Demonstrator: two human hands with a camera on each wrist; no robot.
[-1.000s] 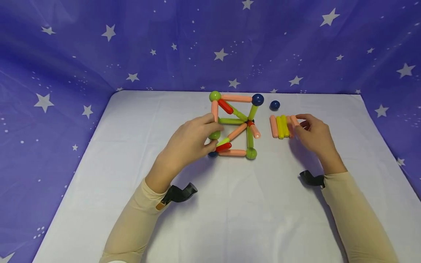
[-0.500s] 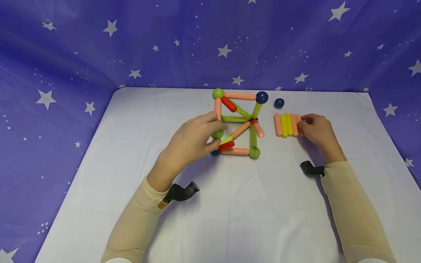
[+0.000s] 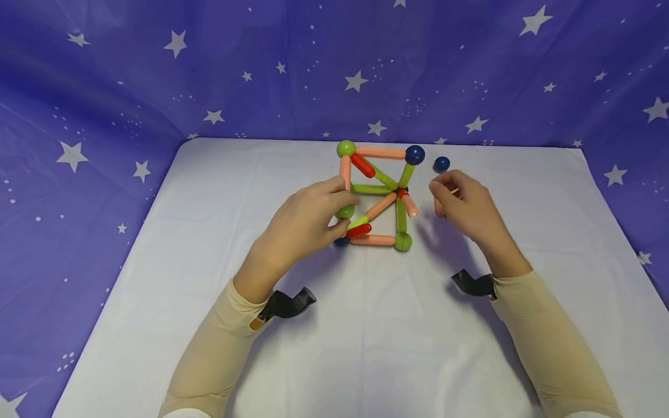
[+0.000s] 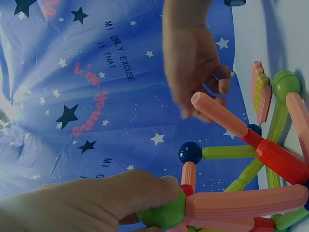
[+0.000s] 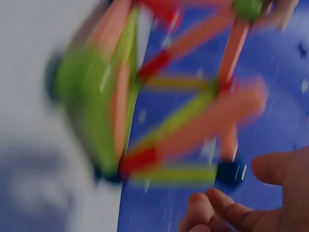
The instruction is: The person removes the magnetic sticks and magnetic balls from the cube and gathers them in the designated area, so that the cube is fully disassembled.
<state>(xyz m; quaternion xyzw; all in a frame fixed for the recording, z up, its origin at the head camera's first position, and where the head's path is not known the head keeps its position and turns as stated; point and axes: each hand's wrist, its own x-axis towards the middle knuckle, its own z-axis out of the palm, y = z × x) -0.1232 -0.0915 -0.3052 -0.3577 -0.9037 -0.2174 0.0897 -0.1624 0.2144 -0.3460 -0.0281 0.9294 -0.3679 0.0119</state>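
Note:
A toy frame of peach, lime and red rods joined by balls stands in the head view. My left hand point(image 3: 308, 220) pinches its upper green ball point(image 4: 166, 212) between thumb and fingers in the left wrist view. From the frame's dark joint a peach rod point(image 3: 411, 206) sticks up free at one end. My right hand point(image 3: 467, 203) is over the row of loose peach and yellow rods, hiding most of it in the head view. In the right wrist view its thumb and fingers are apart, nothing between them, near a dark blue ball point(image 5: 231, 173) of the blurred frame.
A loose dark blue ball point(image 3: 441, 164) lies behind the right hand. The loose rods point(image 4: 261, 92) lie side by side on the white tabletop point(image 3: 334, 337). A blue star-printed cloth point(image 3: 292, 69) rises behind the table.
My right hand has let go of a peach rod at the row's right end and moved left over the row towards the frame. The left hand keeps its grip in place.

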